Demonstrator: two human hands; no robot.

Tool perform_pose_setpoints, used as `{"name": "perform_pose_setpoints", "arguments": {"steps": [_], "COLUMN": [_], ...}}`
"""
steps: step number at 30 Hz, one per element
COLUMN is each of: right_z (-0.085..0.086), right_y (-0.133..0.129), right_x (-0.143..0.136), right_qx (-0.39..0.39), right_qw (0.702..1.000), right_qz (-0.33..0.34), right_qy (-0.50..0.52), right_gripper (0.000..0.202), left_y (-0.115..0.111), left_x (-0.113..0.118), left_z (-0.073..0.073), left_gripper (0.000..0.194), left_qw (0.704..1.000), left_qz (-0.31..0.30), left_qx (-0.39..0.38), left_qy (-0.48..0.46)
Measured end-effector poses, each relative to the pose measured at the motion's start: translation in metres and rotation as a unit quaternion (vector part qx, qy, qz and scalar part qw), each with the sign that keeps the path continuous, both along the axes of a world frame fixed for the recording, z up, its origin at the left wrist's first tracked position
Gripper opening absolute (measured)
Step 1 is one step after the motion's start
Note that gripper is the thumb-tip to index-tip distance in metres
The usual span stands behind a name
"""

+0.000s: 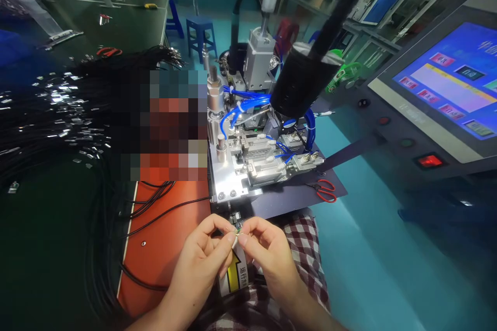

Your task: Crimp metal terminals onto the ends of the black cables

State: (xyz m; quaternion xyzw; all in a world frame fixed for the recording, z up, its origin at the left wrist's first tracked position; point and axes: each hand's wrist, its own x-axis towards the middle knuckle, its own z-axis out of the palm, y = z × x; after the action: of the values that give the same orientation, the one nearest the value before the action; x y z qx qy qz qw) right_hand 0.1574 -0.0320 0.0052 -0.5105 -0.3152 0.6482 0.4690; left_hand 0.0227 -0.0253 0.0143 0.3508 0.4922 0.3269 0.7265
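My left hand (205,256) and my right hand (269,251) meet fingertip to fingertip just in front of the bench machine (229,178). Both are closed in a pinch. Between the thumbs and forefingers a tiny green and whitish bit (238,231) shows; it is too small to name, and the fingers hide most of it. Behind the fingertips lies a small dark metal part (235,217) at the machine's front edge. Below the hands is a white label with a yellow and black arrow (233,271).
Bundles of black cables (58,114) with shiny ends lie at left, some crossing the orange-red board (171,238). Red-handled scissors (326,190) rest on the dark plate right of the machine. A control screen (446,83) stands at right. A black tubular lamp-like part (305,80) overhangs the machine.
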Motion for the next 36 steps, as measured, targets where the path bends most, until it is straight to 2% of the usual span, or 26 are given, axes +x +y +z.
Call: {"name": "perform_pose_setpoints", "arguments": {"steps": [7, 36], "right_z": [0.0015, -0.0009], "right_y": [0.0009, 0.0008], "right_x": [-0.0003, 0.0], "right_qx": [-0.014, 0.014], "right_qw": [1.0, 1.0], "right_qz": [-0.001, -0.007], "right_qy": [0.018, -0.008], "right_gripper": [0.018, 0.014], "left_y": [-0.0006, 0.0007], "left_x": [0.0001, 0.0012], "left_z": [-0.0009, 0.0024], "left_gripper": [0.021, 0.022], "left_qw": [1.0, 1.0], "left_qz": [0.001, -0.001], "left_qx": [0.003, -0.001], "left_qy": [0.009, 0.023]}}
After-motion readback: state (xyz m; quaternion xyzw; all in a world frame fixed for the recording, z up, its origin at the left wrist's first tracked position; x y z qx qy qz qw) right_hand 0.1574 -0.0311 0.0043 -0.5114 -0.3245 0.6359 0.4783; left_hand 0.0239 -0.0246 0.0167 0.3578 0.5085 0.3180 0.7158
